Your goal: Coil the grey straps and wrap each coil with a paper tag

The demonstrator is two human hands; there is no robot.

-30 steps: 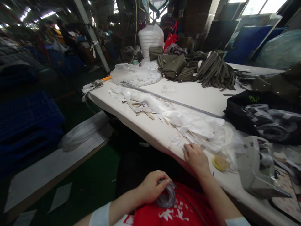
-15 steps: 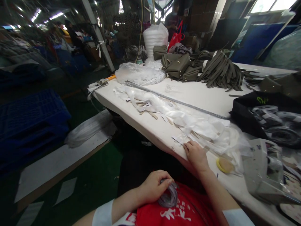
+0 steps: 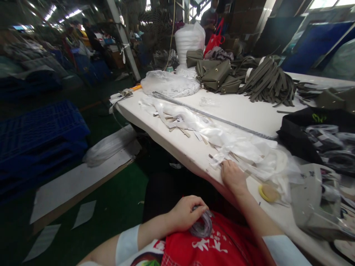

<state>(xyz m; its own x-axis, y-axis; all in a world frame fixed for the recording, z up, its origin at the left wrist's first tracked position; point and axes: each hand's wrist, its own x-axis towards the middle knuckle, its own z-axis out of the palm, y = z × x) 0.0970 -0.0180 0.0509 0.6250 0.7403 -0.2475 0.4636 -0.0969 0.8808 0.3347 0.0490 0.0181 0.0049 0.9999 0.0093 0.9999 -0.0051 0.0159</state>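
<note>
My left hand [image 3: 186,213] rests near my lap, fingers wrapped round a coiled grey strap [image 3: 203,224] that looks sheathed in clear plastic. On the table edge lies my right hand [image 3: 233,176], its fingers bent and pressed together beside crumpled white plastic sleeving [image 3: 205,127]. What those fingers hold, if anything, is hidden. A short dark strip end [image 3: 211,156] shows just beyond the fingertips. Several tan and grey strip scraps [image 3: 184,132] stick out from under the sleeving. To the right of my right wrist sits a yellow tape roll [image 3: 268,193].
Behind the sleeving a long grey strip [image 3: 222,119] crosses the white table [image 3: 155,129]. Olive bags [image 3: 215,75] and a bundle of olive straps [image 3: 273,83] lie farther back. At right are a black bag [image 3: 298,135] of coils and a grey machine [image 3: 307,207]. Blue pallets [image 3: 41,136] stand left.
The thin dark piece that stuck out from my right fingers no longer shows there. My right fingers sit closer to the sleeving. The left hand keeps the coil; the view has shifted slightly.
</note>
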